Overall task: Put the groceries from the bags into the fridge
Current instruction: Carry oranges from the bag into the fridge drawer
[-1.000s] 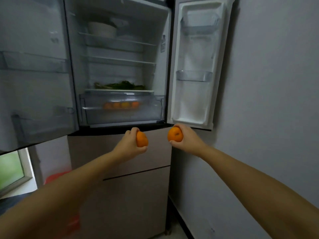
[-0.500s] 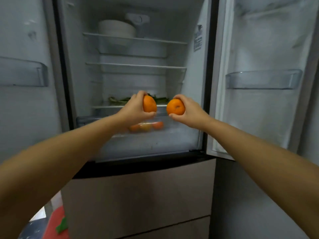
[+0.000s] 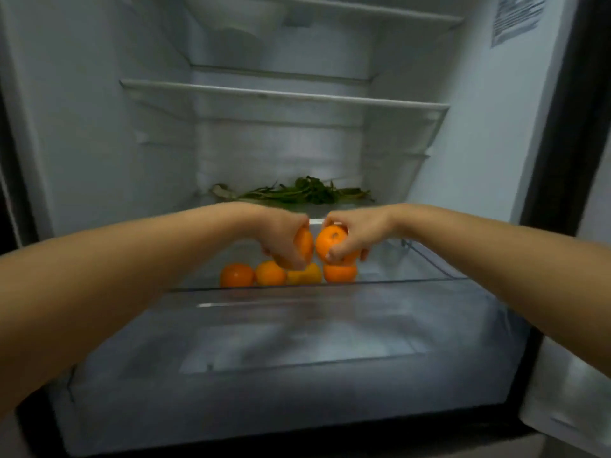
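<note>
Both my hands reach into the open fridge, over its clear crisper drawer (image 3: 429, 282). My left hand (image 3: 281, 236) grips an orange (image 3: 304, 246), mostly hidden by the fingers. My right hand (image 3: 357, 229) grips a second orange (image 3: 332, 241) from above. The two fruits are side by side, almost touching. Just below them, several oranges (image 3: 238, 275) lie in a row at the back of the drawer.
Leafy greens (image 3: 297, 193) lie on the shelf just above the drawer. Two glass shelves (image 3: 284, 94) sit higher up. The fridge's right wall carries a label (image 3: 517, 18), and the right door's edge (image 3: 562, 127) stands at the far right.
The view has moved closer to the fridge. Both hands have gone forward and down with their oranges, from in front of the shelf to over the drawer.
</note>
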Motion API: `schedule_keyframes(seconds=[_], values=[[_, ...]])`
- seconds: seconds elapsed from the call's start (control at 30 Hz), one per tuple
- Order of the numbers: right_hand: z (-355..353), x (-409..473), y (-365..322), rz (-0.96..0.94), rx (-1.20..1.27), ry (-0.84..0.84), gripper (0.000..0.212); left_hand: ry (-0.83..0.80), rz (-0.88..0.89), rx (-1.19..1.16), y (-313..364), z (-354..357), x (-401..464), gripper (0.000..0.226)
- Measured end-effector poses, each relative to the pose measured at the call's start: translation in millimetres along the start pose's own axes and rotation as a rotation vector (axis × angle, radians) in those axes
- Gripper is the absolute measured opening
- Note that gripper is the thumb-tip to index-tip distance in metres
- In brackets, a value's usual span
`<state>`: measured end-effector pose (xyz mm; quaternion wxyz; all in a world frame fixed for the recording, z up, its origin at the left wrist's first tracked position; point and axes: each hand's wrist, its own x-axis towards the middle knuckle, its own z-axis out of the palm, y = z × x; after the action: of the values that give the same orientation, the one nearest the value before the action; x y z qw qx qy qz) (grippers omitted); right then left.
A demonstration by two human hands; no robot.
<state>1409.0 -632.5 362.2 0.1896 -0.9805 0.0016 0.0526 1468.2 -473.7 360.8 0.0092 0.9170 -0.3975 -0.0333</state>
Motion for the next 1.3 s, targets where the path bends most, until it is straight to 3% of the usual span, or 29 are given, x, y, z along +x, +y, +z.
schedule_keyframes(seconds=[0.13, 0.3, 0.63, 0.83, 1.03, 1.2, 1.3], values=[[19.6, 57.0, 14.5, 0.084, -0.131, -0.364, 0.052, -0.244, 0.017, 0.157, -16.2, 23.9, 31.1, 0.062], [50.8, 93.0, 37.4, 0.074, -0.156, -0.563, 0.038, -0.395, 0.056, 0.195, -26.1, 59.9, 47.6, 0.071], [57.0, 90.3, 36.1, 0.036, -0.123, -0.541, 0.058, -0.356, 0.058, 0.118, -27.6, 75.6, 45.4, 0.086], [12.7, 68.8, 10.6, 0.079, -0.198, -0.430, 0.071, -0.365, 0.019, 0.231, -25.8, 47.6, 30.7, 0.074], [-23.7, 24.6, -14.7, 0.042, -0.195, -0.185, 0.063, -0.166, -0.021, 0.361, -14.0, -0.6, -2.8, 0.065], [-15.7, -28.7, -35.0, -0.140, -0.071, 0.160, 0.033, 0.391, 0.011, 0.206, -2.0, -21.0, -45.3, 0.030], [-0.5, -58.3, -42.2, -0.172, -0.086, 0.291, 0.027, 0.602, -0.008, 0.072, 6.5, -19.5, -75.6, 0.024]])
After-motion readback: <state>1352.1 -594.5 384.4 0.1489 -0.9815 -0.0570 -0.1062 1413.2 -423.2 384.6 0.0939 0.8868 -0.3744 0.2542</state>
